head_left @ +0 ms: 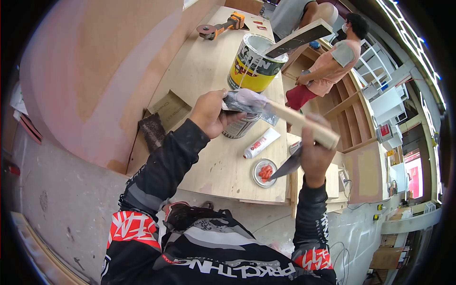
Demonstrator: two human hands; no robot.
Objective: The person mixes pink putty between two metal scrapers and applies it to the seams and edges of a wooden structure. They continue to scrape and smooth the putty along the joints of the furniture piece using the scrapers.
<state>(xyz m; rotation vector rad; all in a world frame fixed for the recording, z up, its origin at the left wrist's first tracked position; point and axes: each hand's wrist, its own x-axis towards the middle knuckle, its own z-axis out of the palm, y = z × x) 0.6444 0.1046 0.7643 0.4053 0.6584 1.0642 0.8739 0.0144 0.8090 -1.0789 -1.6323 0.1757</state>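
My left hand (211,114) is closed on a thin metal plate (231,101) that carries pale putty (251,98). A flat wooden stick (297,118) reaches across to that putty, its far end lying in it. My right hand (316,154), somewhat blurred, is wrapped round the stick. A dark-bladed putty knife (288,165) also juts from this hand; its handle is hidden. The blade's tip points at a round lid (255,178) bearing red paste (266,173). Beneath the plate stands a smaller metal can (240,127), partly covered. Beside it lies a white tube (262,143).
A large yellow-labelled can (251,71) stands on the wooden bench (216,173), a board (301,39) across its top. Farther back lies an angle grinder (222,26). Sandpaper (170,110) is at the left edge. A person (332,66) stands beyond the bench, another behind it.
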